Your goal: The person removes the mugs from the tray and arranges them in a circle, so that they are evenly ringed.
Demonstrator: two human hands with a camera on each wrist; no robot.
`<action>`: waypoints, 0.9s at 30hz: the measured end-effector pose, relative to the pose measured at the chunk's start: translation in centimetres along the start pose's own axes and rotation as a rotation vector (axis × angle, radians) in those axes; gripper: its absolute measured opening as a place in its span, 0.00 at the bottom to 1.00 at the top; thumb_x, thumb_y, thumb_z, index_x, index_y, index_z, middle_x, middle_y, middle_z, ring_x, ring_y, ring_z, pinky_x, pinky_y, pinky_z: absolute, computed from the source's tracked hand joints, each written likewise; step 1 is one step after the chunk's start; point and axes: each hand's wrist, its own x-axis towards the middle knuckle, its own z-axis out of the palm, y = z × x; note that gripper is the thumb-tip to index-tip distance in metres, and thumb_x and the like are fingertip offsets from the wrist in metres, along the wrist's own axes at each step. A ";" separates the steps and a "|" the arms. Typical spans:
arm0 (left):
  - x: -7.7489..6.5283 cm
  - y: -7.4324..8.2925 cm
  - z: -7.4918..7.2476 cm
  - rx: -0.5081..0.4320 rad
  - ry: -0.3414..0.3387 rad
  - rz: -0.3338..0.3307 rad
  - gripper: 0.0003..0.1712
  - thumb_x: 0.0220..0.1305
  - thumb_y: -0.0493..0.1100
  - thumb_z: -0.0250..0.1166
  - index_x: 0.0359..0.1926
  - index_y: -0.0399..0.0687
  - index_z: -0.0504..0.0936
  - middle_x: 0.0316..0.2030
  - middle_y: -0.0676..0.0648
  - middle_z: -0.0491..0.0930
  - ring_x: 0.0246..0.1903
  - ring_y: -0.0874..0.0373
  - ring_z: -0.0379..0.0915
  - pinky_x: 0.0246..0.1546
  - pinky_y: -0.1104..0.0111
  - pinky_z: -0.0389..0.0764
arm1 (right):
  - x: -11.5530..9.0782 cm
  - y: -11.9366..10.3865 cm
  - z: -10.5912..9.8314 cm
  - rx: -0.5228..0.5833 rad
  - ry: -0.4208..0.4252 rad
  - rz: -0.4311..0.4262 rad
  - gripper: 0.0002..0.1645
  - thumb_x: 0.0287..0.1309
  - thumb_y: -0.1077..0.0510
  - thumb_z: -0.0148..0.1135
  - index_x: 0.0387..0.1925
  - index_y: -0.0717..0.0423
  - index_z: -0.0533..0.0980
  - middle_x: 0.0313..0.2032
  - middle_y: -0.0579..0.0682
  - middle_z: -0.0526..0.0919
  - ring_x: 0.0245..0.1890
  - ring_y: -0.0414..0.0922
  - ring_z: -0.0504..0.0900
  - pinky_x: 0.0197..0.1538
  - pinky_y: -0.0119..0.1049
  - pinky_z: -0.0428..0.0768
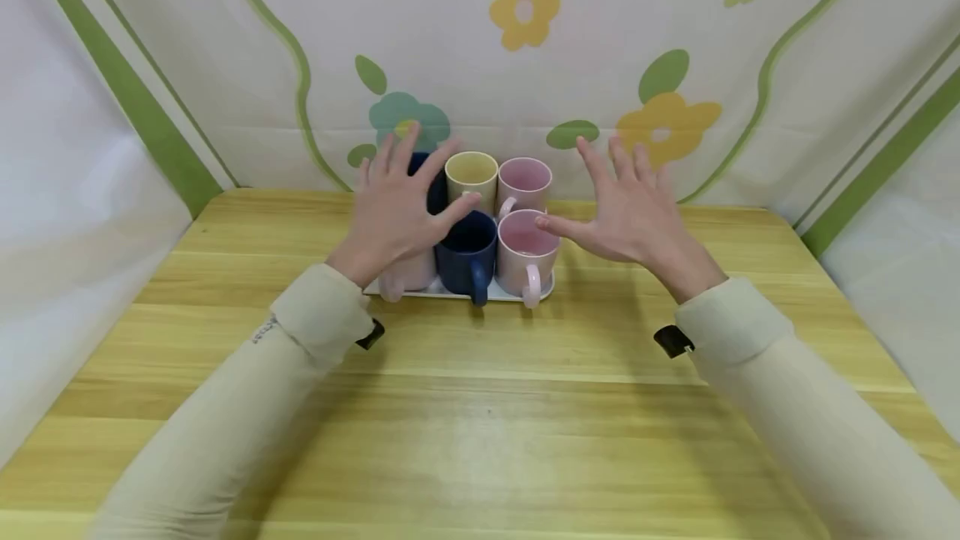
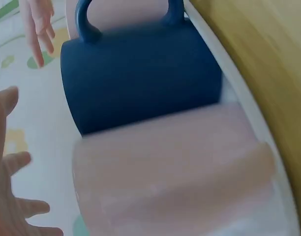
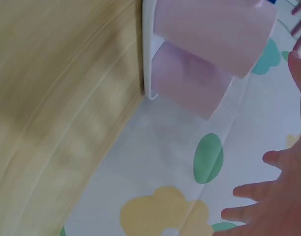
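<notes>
Several mugs stand upright in two rows on a white tray (image 1: 442, 294). In the front row are a pink mug (image 1: 411, 272) partly behind my left hand, a dark blue mug (image 1: 467, 261) and another pink mug (image 1: 525, 261). Behind them are a dark blue mug (image 1: 437, 190) mostly hidden, a yellow mug (image 1: 472, 173) and a pink mug (image 1: 527, 177). My left hand (image 1: 397, 207) is spread above the tray's left part, holding nothing. To the right of the mugs, my right hand (image 1: 633, 211) is also spread, and holds nothing.
The tray sits toward the back of a wooden table (image 1: 480, 423). A white curtain (image 1: 450, 40) with flower prints hangs behind it and along both sides. Each wrist carries a black strap (image 1: 673, 341) by the sleeve cuff.
</notes>
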 end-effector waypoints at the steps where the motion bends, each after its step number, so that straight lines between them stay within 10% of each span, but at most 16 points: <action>1: -0.2 -0.5 -0.2 -0.037 0.014 -0.009 0.47 0.70 0.79 0.52 0.84 0.79 0.51 0.87 0.44 0.42 0.84 0.32 0.40 0.77 0.27 0.46 | -0.2 -0.1 0.0 0.022 0.011 -0.010 0.74 0.50 0.07 0.51 0.86 0.30 0.34 0.87 0.58 0.34 0.85 0.69 0.35 0.80 0.75 0.37; 9: -2.7 -5.1 -0.7 -0.432 0.081 -0.095 0.41 0.77 0.67 0.56 0.84 0.69 0.57 0.84 0.45 0.56 0.83 0.39 0.50 0.79 0.33 0.54 | -2.2 -0.2 0.9 0.203 0.094 -0.054 0.64 0.57 0.16 0.60 0.83 0.44 0.57 0.79 0.58 0.65 0.78 0.61 0.63 0.74 0.66 0.66; 17: -5.4 -8.5 0.3 -0.530 0.020 -0.271 0.40 0.80 0.59 0.56 0.85 0.57 0.57 0.81 0.37 0.59 0.75 0.29 0.63 0.72 0.33 0.67 | -3.7 0.5 3.2 0.450 0.136 -0.077 0.43 0.65 0.31 0.69 0.69 0.55 0.74 0.62 0.57 0.84 0.65 0.56 0.80 0.63 0.58 0.80; 27: -7.3 -11.2 1.7 -0.662 -0.132 -0.424 0.45 0.78 0.58 0.61 0.86 0.60 0.51 0.84 0.38 0.53 0.78 0.30 0.59 0.73 0.38 0.70 | -4.5 0.6 4.7 0.961 -0.164 0.006 0.21 0.76 0.48 0.63 0.55 0.62 0.79 0.50 0.55 0.88 0.50 0.47 0.88 0.54 0.40 0.87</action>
